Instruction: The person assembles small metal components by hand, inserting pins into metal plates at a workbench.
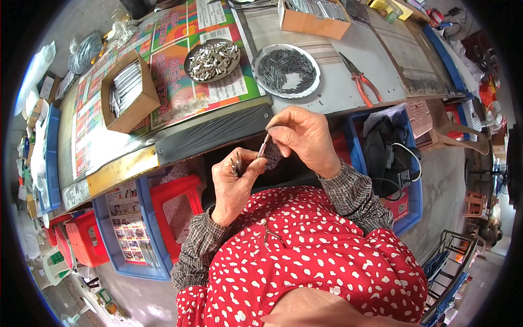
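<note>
Just past the near edge of the table, my two hands meet over my lap. My left hand [238, 180] is closed around a slim silvery rod [263, 148], which slants upward between thumb and forefinger. Several dark-tipped thin pieces [236, 165] stick out from the curled fingers of that same hand. The thumb and fingers of my right hand [305, 139] pinch at the rod's upper end; whatever small part sits there is mostly covered. Beyond the hands, a white-rimmed bowl [260, 87] holds many thin dark sticks. Left of it, a dark bowl [190, 70] contains short metallic tubes.
An open cardboard box [143, 108] of slim silvery rods stands on the left, another box [313, 24] at the back. Red-handled pliers [364, 87] lie to the right. Blue crates [158, 240] and a red stool [180, 191] are below the table edge.
</note>
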